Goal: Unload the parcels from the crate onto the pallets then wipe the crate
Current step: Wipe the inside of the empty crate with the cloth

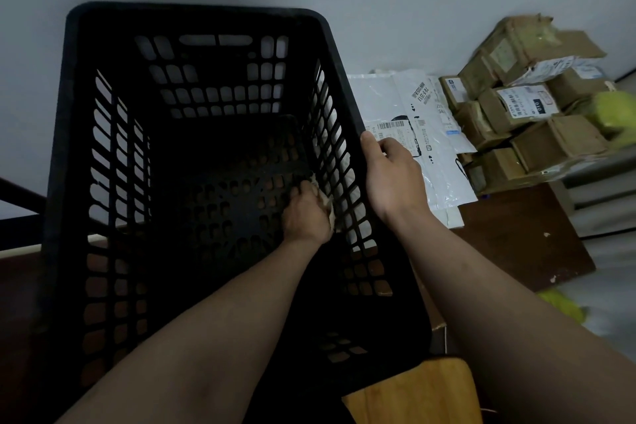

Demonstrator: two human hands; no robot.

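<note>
A tall black slotted crate (72, 155) fills the left and middle of the view, and I see no parcels inside it. My left hand (304, 213) reaches deep into it and holds a pale cloth (327, 203) against the lower part of the right inner wall. My right hand (392, 175) grips the crate's right rim from outside, thumb on the inner edge. White plastic mailers (413, 103) lie flat just right of the crate. Brown cardboard parcels (526, 113) with white labels are stacked further right.
The parcels rest on a dark brown board (523, 237). A light wooden surface (413, 392) shows at the bottom. Yellow-green items (616, 110) sit at the far right. A pale wall stands behind the crate.
</note>
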